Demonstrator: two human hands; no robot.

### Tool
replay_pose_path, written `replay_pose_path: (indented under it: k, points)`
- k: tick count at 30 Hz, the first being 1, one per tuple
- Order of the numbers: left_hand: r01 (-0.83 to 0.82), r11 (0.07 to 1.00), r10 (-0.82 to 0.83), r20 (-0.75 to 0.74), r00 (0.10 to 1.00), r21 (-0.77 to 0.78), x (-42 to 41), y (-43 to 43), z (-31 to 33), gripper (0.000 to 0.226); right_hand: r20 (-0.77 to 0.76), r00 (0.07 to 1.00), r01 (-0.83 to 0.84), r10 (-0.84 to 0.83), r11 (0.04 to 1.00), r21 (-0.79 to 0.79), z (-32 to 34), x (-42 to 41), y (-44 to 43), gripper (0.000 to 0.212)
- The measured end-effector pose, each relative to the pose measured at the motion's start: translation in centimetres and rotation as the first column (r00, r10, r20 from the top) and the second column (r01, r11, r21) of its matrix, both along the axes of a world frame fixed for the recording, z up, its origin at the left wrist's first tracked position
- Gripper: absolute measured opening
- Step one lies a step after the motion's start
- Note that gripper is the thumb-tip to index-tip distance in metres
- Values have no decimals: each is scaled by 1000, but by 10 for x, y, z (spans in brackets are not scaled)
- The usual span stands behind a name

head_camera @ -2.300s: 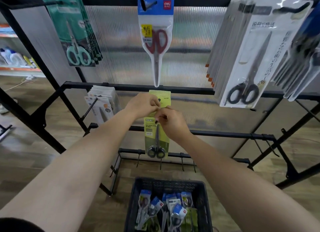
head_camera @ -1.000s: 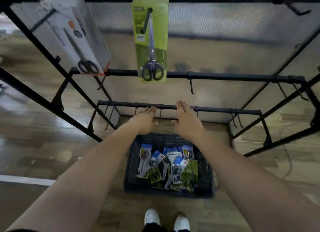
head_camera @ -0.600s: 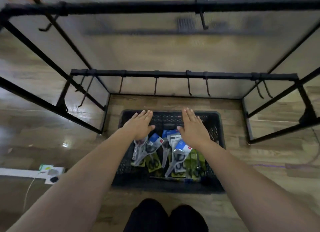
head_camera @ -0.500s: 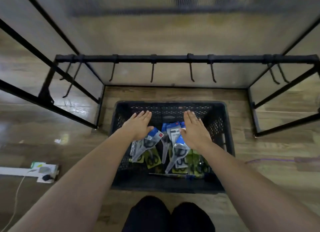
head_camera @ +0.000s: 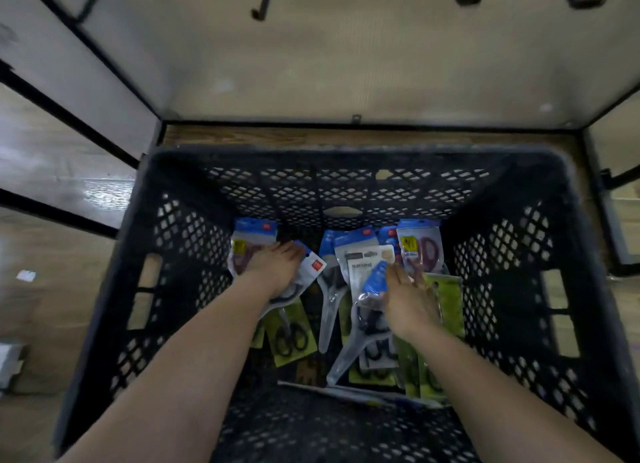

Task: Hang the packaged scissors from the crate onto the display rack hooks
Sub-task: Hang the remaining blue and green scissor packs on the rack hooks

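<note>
While left hand (head_camera: 273,267) and right hand (head_camera: 410,301) rest flat on packs (head_camera: 419,246) in the crate (head_camera: 180,241), mid-frame, neither grasps anything. Blue-header pack (head_camera: 376,278) abuts right hand's frame-left side, axis near-vertical; right is nearer.

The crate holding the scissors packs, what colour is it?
The crate is black, with lattice walls; the head view shows it.

Matt black perforated plastic crate (head_camera: 180,241); inside it, glossy clear-plastic scissor packs (head_camera: 367,275) with card backing; glossy wood-look floor (head_camera: 52,255) beside the crate.
</note>
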State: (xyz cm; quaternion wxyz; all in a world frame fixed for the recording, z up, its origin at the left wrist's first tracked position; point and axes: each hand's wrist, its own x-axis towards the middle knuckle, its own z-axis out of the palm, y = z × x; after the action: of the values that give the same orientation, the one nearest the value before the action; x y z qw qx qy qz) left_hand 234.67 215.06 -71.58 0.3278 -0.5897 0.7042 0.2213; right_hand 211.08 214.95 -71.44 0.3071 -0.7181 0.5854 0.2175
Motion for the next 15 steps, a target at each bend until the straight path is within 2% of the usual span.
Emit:
replay_pose_path:
  k: [2, 5, 7, 9, 12, 15]
  points:
    - [50, 999, -50, 29, 998, -10, -3, -9, -23, 67, -26, 999, 23, -23, 999, -23, -18, 0, 0, 62]
    - [86, 996, -86, 48, 995, -6, -11, -19, -45, 64, -56, 993, 91, -102, 981, -170, -38, -1, 2, 64]
    - [143, 978, -139, 38, 990, -150, -17, -24, -53, 54, -32, 986, 151, -163, 958, -243, -42, -2, 1, 64]
    - [210, 945, -191, 95, 977, -251, -22, -31, -50, 46, -36, 987, 141, -159, 941, -307, -43, -3, 0, 58]
    - [214, 977, -211, 176, 962, 4, -25, -31, -42, 35, -6, 997, 69, -75, 944, -324, -42, -6, 3, 40]
    - [177, 984, -180, 153, 972, 35, -20, -29, -15, 18, 101, 986, 156, -132, 943, -294, -24, -10, 4, 30]
